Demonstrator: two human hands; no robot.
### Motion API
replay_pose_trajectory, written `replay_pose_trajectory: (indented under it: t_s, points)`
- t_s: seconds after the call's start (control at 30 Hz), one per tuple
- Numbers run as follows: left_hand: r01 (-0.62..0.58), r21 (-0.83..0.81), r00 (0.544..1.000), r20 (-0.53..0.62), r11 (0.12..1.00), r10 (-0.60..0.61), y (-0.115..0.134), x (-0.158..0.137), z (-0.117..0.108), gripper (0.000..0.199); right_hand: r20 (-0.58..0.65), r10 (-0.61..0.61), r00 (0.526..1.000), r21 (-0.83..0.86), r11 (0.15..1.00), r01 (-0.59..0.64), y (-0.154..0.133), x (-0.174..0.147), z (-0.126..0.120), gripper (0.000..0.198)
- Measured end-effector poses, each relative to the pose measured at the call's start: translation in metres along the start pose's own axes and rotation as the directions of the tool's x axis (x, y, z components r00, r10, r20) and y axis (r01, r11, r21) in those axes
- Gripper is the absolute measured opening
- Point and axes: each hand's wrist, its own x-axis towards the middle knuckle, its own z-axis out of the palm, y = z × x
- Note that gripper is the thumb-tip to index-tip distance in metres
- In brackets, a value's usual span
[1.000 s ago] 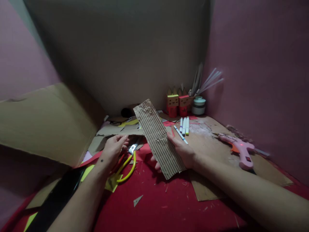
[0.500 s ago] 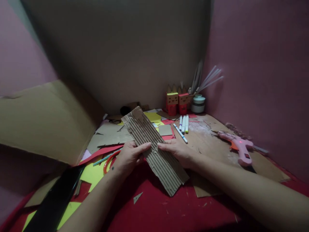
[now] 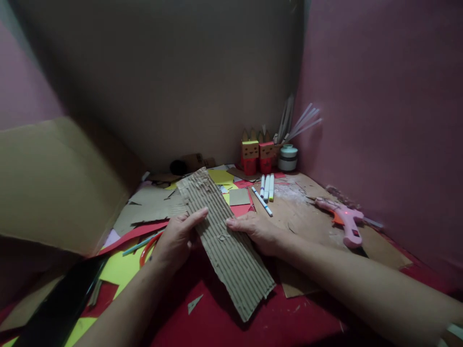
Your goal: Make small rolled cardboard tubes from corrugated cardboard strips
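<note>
Between my hands is a long strip of corrugated cardboard (image 3: 224, 250), its ridged side up, held slantwise above the red cloth (image 3: 210, 323). My left hand (image 3: 179, 236) grips its left edge, thumb on top and fingers hidden beneath. On the opposite edge, my right hand (image 3: 255, 231) pinches the strip the same way. Orange-handled scissors (image 3: 146, 248) lie partly behind my left wrist. A small cardboard square (image 3: 239, 196) rests just beyond the strip.
A pink glue gun (image 3: 342, 217) with a lit red light lies at right. Several markers (image 3: 266, 188) sit mid-table. Two red figures with cardboard faces (image 3: 250, 156) and a lidded jar (image 3: 288, 158) stand behind. Yellow paper (image 3: 119, 267) and a large cardboard panel (image 3: 61, 183) are at left.
The cardboard strip has tilted to show more of its ridged face and its lower end has come closer. My left thumb has shifted toward its left edge. The view has turned slightly right.
</note>
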Motion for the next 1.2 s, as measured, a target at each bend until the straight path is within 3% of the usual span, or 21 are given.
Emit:
replay_pose_trajectory:
  t_s: [0.2,0.37,0.57,0.8,1.03,1.2]
  points:
    - [-0.094,-0.010,0.995,-0.039,0.996,0.094,0.000,0.001,0.000,0.020,0.018,0.027,0.999,-0.035,0.999,-0.027,0.001,0.001,-0.001,0.026]
    - [-0.058,-0.007,0.998,-0.037,0.998,0.058,-0.004,0.000,0.002,0.023,0.029,-0.003,1.000,-0.066,0.998,0.005,0.005,0.003,-0.005,0.029]
    - [-0.117,-0.057,0.985,-0.131,0.992,0.108,0.002,-0.001,0.003,0.021,0.012,0.052,0.999,-0.268,0.962,-0.047,0.007,-0.002,-0.002,0.027]
    - [-0.145,0.058,0.986,-0.071,0.988,0.149,-0.003,0.000,0.001,0.025,0.069,0.061,0.996,-0.127,0.991,-0.052,0.008,-0.001,-0.001,0.032]
    - [-0.233,0.352,0.930,-0.193,0.907,0.313,-0.003,-0.002,0.001,0.030,0.049,0.008,0.999,-0.221,0.975,0.003,0.010,-0.001,0.001,0.028]
    - [-0.213,0.295,0.957,-0.131,0.932,0.260,-0.002,-0.006,0.003,0.034,0.046,-0.028,0.999,-0.133,0.991,0.034,0.008,-0.001,0.002,0.029]
